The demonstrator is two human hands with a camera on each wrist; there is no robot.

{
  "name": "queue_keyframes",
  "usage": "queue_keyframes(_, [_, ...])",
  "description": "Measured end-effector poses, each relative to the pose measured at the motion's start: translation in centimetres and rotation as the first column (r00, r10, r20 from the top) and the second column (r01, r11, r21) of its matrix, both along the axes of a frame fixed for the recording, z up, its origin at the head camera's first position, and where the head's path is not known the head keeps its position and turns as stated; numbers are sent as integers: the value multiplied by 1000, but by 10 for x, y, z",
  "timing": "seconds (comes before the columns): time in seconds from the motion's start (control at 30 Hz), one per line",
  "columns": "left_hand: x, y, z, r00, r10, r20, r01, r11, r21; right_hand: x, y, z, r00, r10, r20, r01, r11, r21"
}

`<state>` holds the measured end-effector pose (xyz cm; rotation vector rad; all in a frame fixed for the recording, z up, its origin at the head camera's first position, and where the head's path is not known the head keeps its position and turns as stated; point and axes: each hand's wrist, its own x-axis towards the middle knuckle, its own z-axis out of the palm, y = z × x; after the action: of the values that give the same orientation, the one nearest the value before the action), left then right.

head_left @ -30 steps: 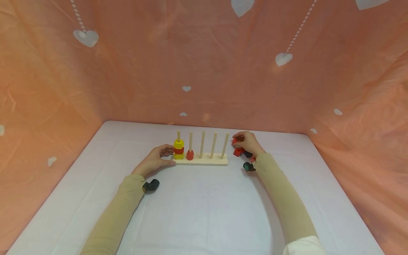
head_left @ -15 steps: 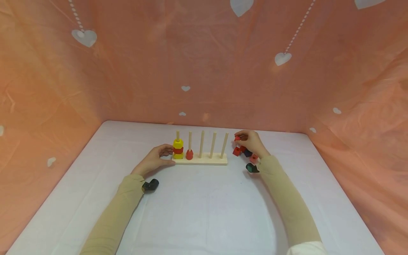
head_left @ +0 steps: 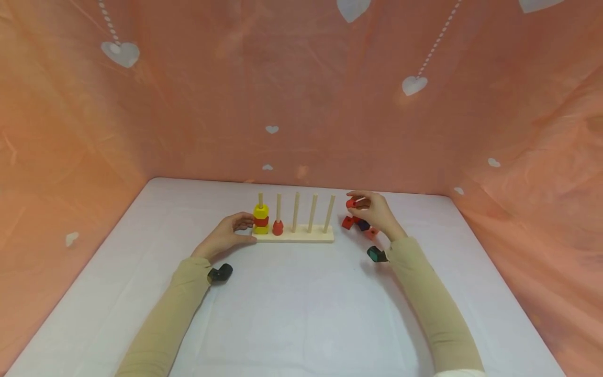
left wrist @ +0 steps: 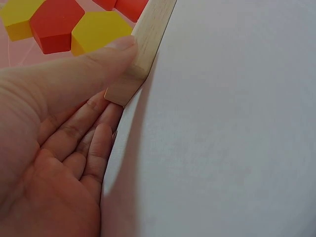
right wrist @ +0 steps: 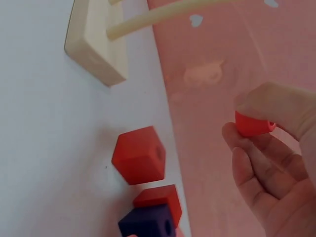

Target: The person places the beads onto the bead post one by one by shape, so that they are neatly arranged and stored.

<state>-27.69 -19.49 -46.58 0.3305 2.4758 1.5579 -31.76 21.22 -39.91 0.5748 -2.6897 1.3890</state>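
A wooden peg board with a row of upright pegs stands toward the back of the table. My left hand holds its left end, thumb on the front edge and fingers behind. Yellow and red blocks are stacked on the leftmost peg, and red blocks sit low on the second. To the right, my right hand pinches a small red block between thumb and fingertips, raised above the table. Below that hand lie a red cube and a dark blue block.
Another red block touches the dark blue one, and a lighter red block lies nearer the right wrist. A white cloth covers the table. Orange fabric with white hearts hangs behind and at both sides.
My right hand has lifted slightly and drawn to the right, keeping the small red block pinched. More of the loose blocks show beneath it. My left hand stays on the peg board.
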Motion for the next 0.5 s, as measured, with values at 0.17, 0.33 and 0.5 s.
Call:
queue_keyframes(0.17, [1,-1,1,1000,5,6,-5,1000,-8,24,-10,24,999,5,-38,-5,1000,-6])
queue_keyframes(0.33, [2,-1,3,1000,8,13,-8,1000,1,43,-17,47,995,38,-91,-39,999,-7])
queue_keyframes(0.5, [3,1,4,1000,7,10,-7,1000,4,45,-21,59,986,74,-150,-79,996,-29])
